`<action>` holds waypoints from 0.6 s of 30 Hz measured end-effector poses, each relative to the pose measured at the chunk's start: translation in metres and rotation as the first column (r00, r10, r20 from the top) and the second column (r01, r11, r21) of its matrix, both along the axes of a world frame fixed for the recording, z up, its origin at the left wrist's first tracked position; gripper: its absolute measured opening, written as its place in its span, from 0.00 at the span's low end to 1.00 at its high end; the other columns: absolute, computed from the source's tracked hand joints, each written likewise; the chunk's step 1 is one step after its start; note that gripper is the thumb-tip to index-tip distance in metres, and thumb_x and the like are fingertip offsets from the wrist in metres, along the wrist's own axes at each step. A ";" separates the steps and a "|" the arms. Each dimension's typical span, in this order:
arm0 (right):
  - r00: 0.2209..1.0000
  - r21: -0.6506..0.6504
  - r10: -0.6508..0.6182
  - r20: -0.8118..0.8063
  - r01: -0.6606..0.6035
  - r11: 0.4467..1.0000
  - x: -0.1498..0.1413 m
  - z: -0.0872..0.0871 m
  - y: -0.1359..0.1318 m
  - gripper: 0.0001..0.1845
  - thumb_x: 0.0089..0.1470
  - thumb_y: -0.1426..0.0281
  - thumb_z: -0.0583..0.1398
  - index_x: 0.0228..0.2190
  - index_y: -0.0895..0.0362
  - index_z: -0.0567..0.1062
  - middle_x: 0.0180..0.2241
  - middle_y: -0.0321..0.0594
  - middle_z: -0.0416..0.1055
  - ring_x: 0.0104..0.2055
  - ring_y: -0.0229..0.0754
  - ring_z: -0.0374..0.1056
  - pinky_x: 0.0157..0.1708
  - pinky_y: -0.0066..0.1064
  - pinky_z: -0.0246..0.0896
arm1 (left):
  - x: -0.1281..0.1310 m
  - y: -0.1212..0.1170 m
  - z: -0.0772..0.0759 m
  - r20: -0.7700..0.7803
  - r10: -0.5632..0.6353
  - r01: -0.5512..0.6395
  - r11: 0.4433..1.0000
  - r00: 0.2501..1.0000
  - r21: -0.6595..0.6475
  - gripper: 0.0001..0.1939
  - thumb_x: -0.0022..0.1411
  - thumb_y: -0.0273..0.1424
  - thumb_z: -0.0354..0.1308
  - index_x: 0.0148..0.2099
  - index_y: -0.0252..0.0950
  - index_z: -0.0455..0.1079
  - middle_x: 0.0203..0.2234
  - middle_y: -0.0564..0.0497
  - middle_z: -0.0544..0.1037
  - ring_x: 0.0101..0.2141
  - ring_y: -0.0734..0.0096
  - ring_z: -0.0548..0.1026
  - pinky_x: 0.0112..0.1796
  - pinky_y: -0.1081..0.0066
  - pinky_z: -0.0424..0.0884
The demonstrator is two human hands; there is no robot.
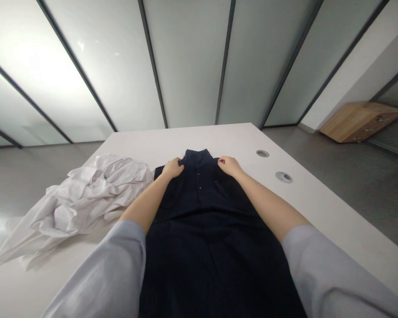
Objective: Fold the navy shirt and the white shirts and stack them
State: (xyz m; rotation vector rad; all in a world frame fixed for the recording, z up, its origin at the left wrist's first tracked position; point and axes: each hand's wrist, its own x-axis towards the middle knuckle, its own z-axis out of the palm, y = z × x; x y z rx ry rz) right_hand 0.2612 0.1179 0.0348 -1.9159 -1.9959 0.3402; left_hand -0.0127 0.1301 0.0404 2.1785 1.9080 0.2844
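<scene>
A dark navy shirt [205,238] lies flat and lengthwise on the white table [321,207], buttons up, collar at the far end. My left hand [173,168] rests on the left shoulder beside the collar, fingers curled and pinching the fabric. My right hand [229,165] does the same on the right shoulder, fingers closed on the cloth. Both forearms stretch out over the shirt, in light grey-blue sleeves.
A crumpled white garment [86,198] lies on the table to the left of the shirt. Two round cable holes [283,177] sit in the tabletop at the right. Frosted glass panels stand behind the table. A wooden cabinet [360,121] is on the floor at far right.
</scene>
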 end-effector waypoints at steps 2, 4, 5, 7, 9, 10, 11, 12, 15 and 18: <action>0.993 -0.107 -0.048 -0.112 0.036 0.994 -0.006 -0.004 0.016 0.16 0.57 0.70 0.55 0.45 0.57 0.77 0.33 0.42 0.79 0.35 0.42 0.74 0.37 0.28 0.65 | 0.005 0.012 -0.008 0.055 0.048 -0.045 0.997 0.997 -0.055 0.30 0.61 0.35 0.52 0.64 0.31 0.59 0.50 0.39 0.76 0.52 0.57 0.73 0.49 0.67 0.68; 0.977 -0.242 -0.098 -0.189 0.051 0.969 -0.012 -0.007 0.029 0.22 0.56 0.71 0.55 0.52 0.60 0.72 0.29 0.42 0.79 0.28 0.40 0.73 0.31 0.28 0.66 | 0.009 0.022 -0.014 0.063 0.070 -0.064 0.994 0.996 -0.091 0.34 0.59 0.36 0.54 0.66 0.30 0.56 0.55 0.37 0.73 0.55 0.55 0.71 0.51 0.66 0.67; 0.974 -0.294 -0.117 -0.195 0.056 0.954 -0.015 -0.008 0.035 0.24 0.56 0.71 0.56 0.54 0.62 0.70 0.28 0.42 0.78 0.26 0.40 0.72 0.28 0.27 0.65 | 0.010 0.027 -0.017 0.064 0.077 -0.070 0.992 0.995 -0.106 0.35 0.58 0.36 0.56 0.66 0.31 0.56 0.56 0.36 0.71 0.55 0.53 0.70 0.51 0.65 0.67; 0.982 -0.353 -0.121 -0.145 0.063 0.933 -0.019 -0.008 0.044 0.23 0.55 0.71 0.57 0.52 0.64 0.71 0.26 0.44 0.78 0.24 0.41 0.72 0.26 0.27 0.65 | 0.012 0.036 -0.019 0.101 0.093 -0.078 0.987 0.991 -0.140 0.35 0.54 0.35 0.59 0.64 0.33 0.59 0.56 0.37 0.72 0.55 0.51 0.70 0.51 0.63 0.67; 0.994 -0.369 -0.083 -0.066 0.053 0.928 -0.022 -0.008 0.050 0.19 0.53 0.71 0.58 0.46 0.64 0.75 0.24 0.46 0.77 0.25 0.43 0.72 0.26 0.28 0.65 | 0.013 0.045 -0.020 0.173 0.098 -0.067 0.982 0.980 -0.177 0.32 0.50 0.33 0.63 0.58 0.35 0.65 0.51 0.39 0.76 0.52 0.50 0.73 0.49 0.63 0.69; 0.998 -0.361 -0.062 -0.034 0.046 0.931 -0.022 -0.009 0.051 0.17 0.52 0.71 0.58 0.43 0.63 0.77 0.24 0.45 0.77 0.26 0.44 0.73 0.27 0.29 0.65 | 0.014 0.049 -0.019 0.207 0.100 -0.059 0.979 0.973 -0.196 0.29 0.47 0.31 0.64 0.54 0.35 0.68 0.47 0.40 0.78 0.49 0.50 0.75 0.46 0.63 0.71; 0.999 -0.344 -0.044 -0.009 0.038 0.938 -0.023 -0.009 0.051 0.15 0.51 0.71 0.58 0.41 0.62 0.77 0.24 0.45 0.77 0.27 0.44 0.73 0.28 0.29 0.65 | 0.015 0.052 -0.019 0.234 0.102 -0.051 0.975 0.967 -0.215 0.26 0.46 0.30 0.64 0.50 0.34 0.71 0.42 0.41 0.80 0.44 0.51 0.78 0.43 0.63 0.72; 1.000 -0.321 -0.031 0.005 0.031 0.947 -0.023 -0.010 0.051 0.14 0.51 0.72 0.59 0.40 0.60 0.78 0.25 0.44 0.77 0.28 0.44 0.73 0.29 0.30 0.65 | 0.016 0.055 -0.019 0.252 0.107 -0.047 0.972 0.962 -0.232 0.23 0.45 0.29 0.65 0.47 0.33 0.72 0.36 0.42 0.81 0.39 0.51 0.79 0.39 0.64 0.73; 0.999 -0.281 -0.029 -0.018 0.023 0.959 -0.023 -0.014 0.049 0.13 0.50 0.73 0.58 0.39 0.58 0.77 0.26 0.41 0.77 0.28 0.42 0.73 0.31 0.29 0.64 | 0.020 0.058 -0.022 0.291 0.141 -0.064 0.964 0.946 -0.258 0.19 0.44 0.25 0.64 0.43 0.32 0.71 0.23 0.47 0.78 0.28 0.56 0.78 0.29 0.66 0.72; 0.989 -0.263 -0.072 -0.126 0.036 0.964 -0.021 -0.017 0.045 0.16 0.51 0.75 0.57 0.44 0.58 0.74 0.28 0.39 0.77 0.26 0.38 0.71 0.32 0.27 0.63 | 0.021 0.054 -0.026 0.430 0.200 -0.098 0.964 0.880 -0.248 0.22 0.46 0.23 0.62 0.46 0.35 0.66 0.21 0.52 0.74 0.23 0.66 0.75 0.25 0.71 0.70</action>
